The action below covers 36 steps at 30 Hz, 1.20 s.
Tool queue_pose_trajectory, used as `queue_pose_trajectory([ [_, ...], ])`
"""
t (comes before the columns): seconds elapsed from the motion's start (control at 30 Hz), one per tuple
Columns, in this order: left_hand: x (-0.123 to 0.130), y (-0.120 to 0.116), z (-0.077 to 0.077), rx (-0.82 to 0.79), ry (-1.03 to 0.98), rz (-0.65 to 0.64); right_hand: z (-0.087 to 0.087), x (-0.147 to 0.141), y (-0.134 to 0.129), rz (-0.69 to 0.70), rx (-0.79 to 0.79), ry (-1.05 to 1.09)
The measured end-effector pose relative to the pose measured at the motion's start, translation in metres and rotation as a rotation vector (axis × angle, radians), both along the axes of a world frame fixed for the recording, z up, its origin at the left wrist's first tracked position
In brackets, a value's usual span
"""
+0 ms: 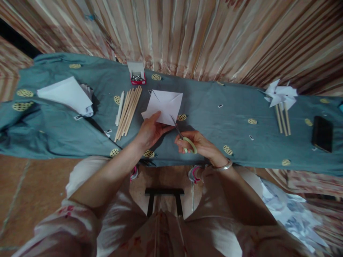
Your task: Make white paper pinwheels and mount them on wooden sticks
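My left hand (152, 130) grips a square sheet of white paper (166, 101) by its near left edge, thumb on top. Cuts or creases run in from the paper's far corners. In my right hand (195, 142) is a pair of scissors (190, 143) with pale green handles, fingers through the loops. The scissor blades meet the paper at its near right corner. Left of the paper lies a row of thin wooden sticks (129, 112), with a white pen-like stick (120, 108) beside them. A small red and white box (138, 79) of shiny metal pieces stands open behind.
A stack of white paper (66, 94) lies at the left on the teal cloth (203, 103). Finished paper pinwheels (281, 95) on sticks and a black phone (322, 134) lie at the right. Paper scraps (292, 214) are piled below, lower right. A pleated curtain (182, 35) hangs behind.
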<state>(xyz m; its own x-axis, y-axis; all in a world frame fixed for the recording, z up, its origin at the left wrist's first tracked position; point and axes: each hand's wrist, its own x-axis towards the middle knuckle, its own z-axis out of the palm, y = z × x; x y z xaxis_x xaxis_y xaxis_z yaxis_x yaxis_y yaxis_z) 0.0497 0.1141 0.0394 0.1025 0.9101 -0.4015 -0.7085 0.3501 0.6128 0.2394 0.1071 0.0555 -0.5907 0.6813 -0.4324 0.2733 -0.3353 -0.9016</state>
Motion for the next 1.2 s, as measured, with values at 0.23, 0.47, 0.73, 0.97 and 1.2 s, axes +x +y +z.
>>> queue_pose_trajectory([
  [0.23,0.0021,-0.0009,0.0036,-0.014,0.028,0.005,0.0021,-0.0015,-0.0001,-0.022,-0.026,-0.003],
  [0.47,0.0015,-0.002,0.0038,-0.009,0.038,-0.014,0.0,-0.0008,-0.0006,-0.018,-0.011,0.003],
  [0.73,0.0012,-0.0022,0.0052,-0.013,0.05,-0.007,-0.0012,-0.0015,0.0009,-0.021,-0.019,0.023],
  [0.97,-0.0001,-0.0023,0.0029,0.007,0.068,-0.025,-0.0021,-0.0026,0.0013,-0.018,-0.025,0.027],
  [1.2,0.0014,-0.0021,0.006,-0.021,0.087,-0.007,-0.0047,-0.0025,0.0018,-0.018,-0.038,0.034],
])
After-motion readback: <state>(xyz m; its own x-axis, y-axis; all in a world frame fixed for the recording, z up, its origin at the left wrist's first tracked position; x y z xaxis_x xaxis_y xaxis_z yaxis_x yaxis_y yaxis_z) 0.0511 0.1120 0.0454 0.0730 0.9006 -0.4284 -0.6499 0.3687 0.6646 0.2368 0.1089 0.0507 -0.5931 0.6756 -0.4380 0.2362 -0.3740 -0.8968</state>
